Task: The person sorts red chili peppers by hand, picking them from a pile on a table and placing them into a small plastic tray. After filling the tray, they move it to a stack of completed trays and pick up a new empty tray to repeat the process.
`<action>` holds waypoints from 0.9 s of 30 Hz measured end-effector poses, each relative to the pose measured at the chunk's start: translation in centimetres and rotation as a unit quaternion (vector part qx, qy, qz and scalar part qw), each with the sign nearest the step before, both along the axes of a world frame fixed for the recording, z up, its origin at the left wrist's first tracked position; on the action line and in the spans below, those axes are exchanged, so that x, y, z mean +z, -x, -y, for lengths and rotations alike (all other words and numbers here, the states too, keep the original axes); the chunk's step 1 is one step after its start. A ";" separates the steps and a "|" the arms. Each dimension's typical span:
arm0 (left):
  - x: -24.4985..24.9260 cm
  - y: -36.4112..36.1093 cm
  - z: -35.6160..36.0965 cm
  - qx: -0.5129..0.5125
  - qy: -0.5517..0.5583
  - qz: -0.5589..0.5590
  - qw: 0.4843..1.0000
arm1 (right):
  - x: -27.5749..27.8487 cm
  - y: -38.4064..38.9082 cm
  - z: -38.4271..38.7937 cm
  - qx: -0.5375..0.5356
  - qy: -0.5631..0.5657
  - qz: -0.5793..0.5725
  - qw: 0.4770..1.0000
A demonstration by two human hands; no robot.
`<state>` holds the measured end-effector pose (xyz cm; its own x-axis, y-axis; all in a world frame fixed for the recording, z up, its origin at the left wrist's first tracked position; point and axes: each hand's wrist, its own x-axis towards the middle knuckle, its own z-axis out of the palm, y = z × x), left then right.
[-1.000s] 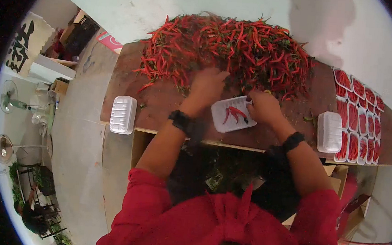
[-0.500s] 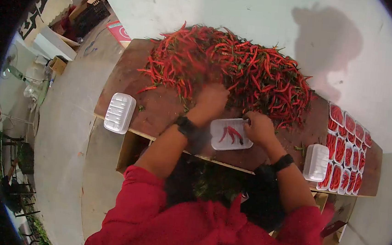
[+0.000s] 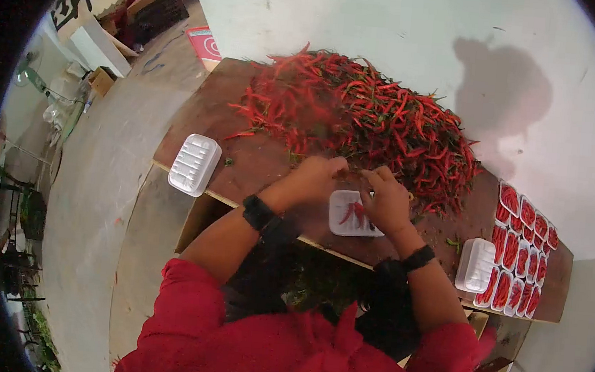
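A large heap of red chili peppers (image 3: 414, 125) with green stems lies along the back of the brown table. In front of it, my left hand (image 3: 315, 180) is closed in a pinch, with what looks like a chili pepper partly hidden at its fingertips. Close by, my right hand (image 3: 388, 201) has its fingers bent together beside the left fingertips; what they hold, if anything, is too small to make out. Below the hands sits a white plastic tray (image 3: 338, 221) with a few chili peppers (image 3: 357, 213) in it, partly covered by my right hand.
Stacked upside-down white trays stand at the left (image 3: 195, 165) and right (image 3: 476, 264) of the table (image 3: 243, 171). Rows of filled chili trays (image 3: 511, 250) cover the right end. A pale wall (image 3: 380, 25) rises behind the heap.
My left hand has drawn back from the heap and come near my right hand above the tray. My right hand has moved off the tray's rim. The whole view has shifted slightly.
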<state>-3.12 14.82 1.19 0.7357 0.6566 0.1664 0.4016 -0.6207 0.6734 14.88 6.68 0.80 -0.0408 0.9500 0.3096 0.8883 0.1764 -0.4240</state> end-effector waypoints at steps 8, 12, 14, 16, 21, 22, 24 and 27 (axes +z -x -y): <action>0.7 2.2 1.1 -0.013 -0.001 -0.017 1.000 | 0.9 1.7 1.0 0.028 0.038 0.006 0.999; 1.0 2.9 2.1 -0.027 -0.002 -0.019 0.999 | 1.0 2.3 1.4 0.043 0.028 0.030 0.998; 1.1 3.0 2.6 -0.024 -0.004 -0.009 1.000 | 1.1 2.5 1.8 0.054 0.029 0.024 0.998; 1.2 2.8 3.1 0.018 -0.036 0.013 0.999 | 1.1 2.7 2.0 0.066 0.030 0.018 0.997; -0.2 1.7 3.6 0.077 -0.078 -0.051 0.993 | 1.0 3.9 2.8 0.054 0.035 0.012 0.998; 0.0 1.5 3.7 0.068 -0.093 -0.074 0.991 | 1.2 4.0 2.9 0.056 0.036 0.012 0.998; 0.6 1.4 3.9 0.090 -0.139 -0.150 0.975 | 1.7 4.2 2.9 0.053 0.034 0.040 0.997; -0.3 2.6 2.4 0.146 -0.164 -0.212 0.952 | 2.7 3.8 3.5 0.062 0.032 -0.003 0.998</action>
